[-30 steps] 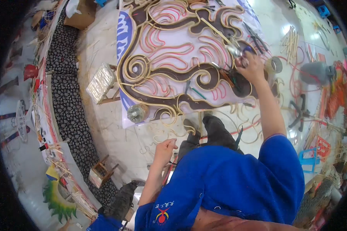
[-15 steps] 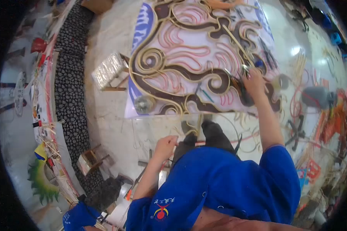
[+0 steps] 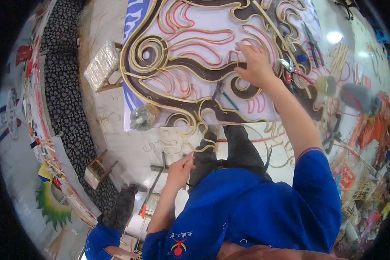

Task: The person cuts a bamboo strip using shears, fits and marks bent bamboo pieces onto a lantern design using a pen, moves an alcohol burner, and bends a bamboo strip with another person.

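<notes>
My right hand (image 3: pixel 256 65) is over a large printed sheet (image 3: pixel 203 47), fingers spread and thumb apart, beside pink line shapes and bent pale strips (image 3: pixel 199 65) that follow the dark pattern. Just right of that hand lie red-handled pliers (image 3: pixel 289 74). Low beside my thigh is my left hand (image 3: pixel 180 171), its fingers curled together. Thin curled strips (image 3: pixel 173 145) show near its fingertips; what the fingers hold, if anything, is not clear. A teal pen-like stick (image 3: pixel 229 100) and a dark tool (image 3: pixel 216 90) rest on the sheet.
A clear jar (image 3: pixel 144 117) stands at the sheet's near left corner. Black-handled pliers (image 3: pixel 313 43), a tape roll (image 3: pixel 326 85) and a grey container (image 3: pixel 355 96) are to the right. A plastic-wrapped stool (image 3: pixel 103 65) stands left; another person (image 3: pixel 104 238) is at lower left.
My right hand has left the red-handled pliers and moved left over the sheet, its fingers now spread. My left hand has stayed low by my thigh. The view has shifted somewhat.
</notes>
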Action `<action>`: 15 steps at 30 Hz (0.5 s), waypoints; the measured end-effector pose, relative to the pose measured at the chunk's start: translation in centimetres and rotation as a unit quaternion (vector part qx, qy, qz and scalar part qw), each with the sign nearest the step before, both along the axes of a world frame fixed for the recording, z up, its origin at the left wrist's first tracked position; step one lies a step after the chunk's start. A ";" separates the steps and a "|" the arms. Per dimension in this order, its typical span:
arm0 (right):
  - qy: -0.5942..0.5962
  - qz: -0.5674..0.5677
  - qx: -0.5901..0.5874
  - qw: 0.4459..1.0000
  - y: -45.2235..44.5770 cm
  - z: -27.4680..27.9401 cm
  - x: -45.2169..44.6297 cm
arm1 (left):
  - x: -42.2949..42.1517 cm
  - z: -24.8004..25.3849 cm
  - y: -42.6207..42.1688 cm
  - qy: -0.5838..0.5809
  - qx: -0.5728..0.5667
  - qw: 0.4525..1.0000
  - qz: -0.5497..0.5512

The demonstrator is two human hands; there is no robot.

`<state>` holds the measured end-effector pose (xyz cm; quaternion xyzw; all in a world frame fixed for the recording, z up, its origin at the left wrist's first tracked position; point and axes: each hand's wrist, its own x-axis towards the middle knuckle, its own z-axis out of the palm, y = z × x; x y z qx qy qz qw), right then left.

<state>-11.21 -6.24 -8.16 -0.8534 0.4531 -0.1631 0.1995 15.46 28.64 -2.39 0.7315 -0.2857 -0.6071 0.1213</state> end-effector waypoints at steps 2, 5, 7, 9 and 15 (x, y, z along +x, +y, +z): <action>0.006 0.004 0.007 1.000 -0.6 -0.2 0.1 | 0.2 -0.5 0.2 0.005 0.010 1.000 0.002; 0.014 0.020 0.025 0.999 -1.1 -0.1 0.3 | 0.3 -0.7 0.1 0.012 0.025 1.000 0.006; 0.009 0.028 0.030 0.999 -1.3 -0.5 0.1 | 0.0 0.5 -1.3 0.009 0.053 0.999 -0.009; -0.004 0.039 0.027 0.999 -1.6 -0.8 -0.1 | -0.1 0.5 -1.5 0.007 0.069 0.997 -0.017; -0.041 0.038 0.086 0.995 -2.3 -1.0 -0.3 | -0.4 0.0 -1.3 0.001 0.039 0.999 -0.021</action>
